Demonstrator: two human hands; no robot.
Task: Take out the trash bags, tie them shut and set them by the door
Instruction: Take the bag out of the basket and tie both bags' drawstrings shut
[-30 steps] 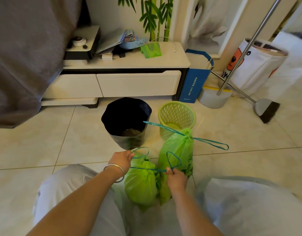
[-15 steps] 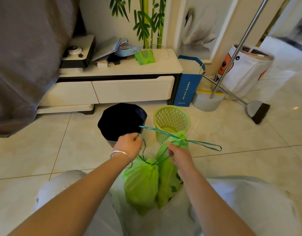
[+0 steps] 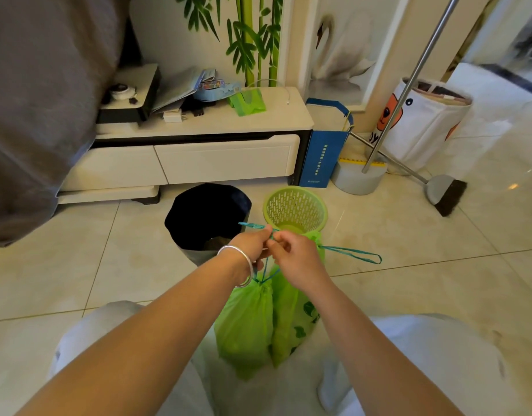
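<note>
Two green trash bags hang between my knees: the left bag (image 3: 245, 322) is cinched at its neck, the right bag (image 3: 291, 316) sits just behind it. My left hand (image 3: 252, 246), with a silver bracelet, and my right hand (image 3: 297, 256) meet above the bags, both pinching the teal drawstrings (image 3: 267, 273) of the left bag. A second teal drawstring loop (image 3: 353, 255) trails right from the right bag's top.
A black-lined bin (image 3: 207, 217) and a green mesh basket (image 3: 294, 210) stand on the tiled floor ahead. Behind them are a white TV cabinet (image 3: 222, 157), a blue paper bag (image 3: 324, 151), a broom and dustpan (image 3: 441, 193), and a white fabric hamper (image 3: 420, 127).
My hands rose and came together over the bags, drawing the left bag's strings up taut. Both bags lifted higher. The view tilted upward a little.
</note>
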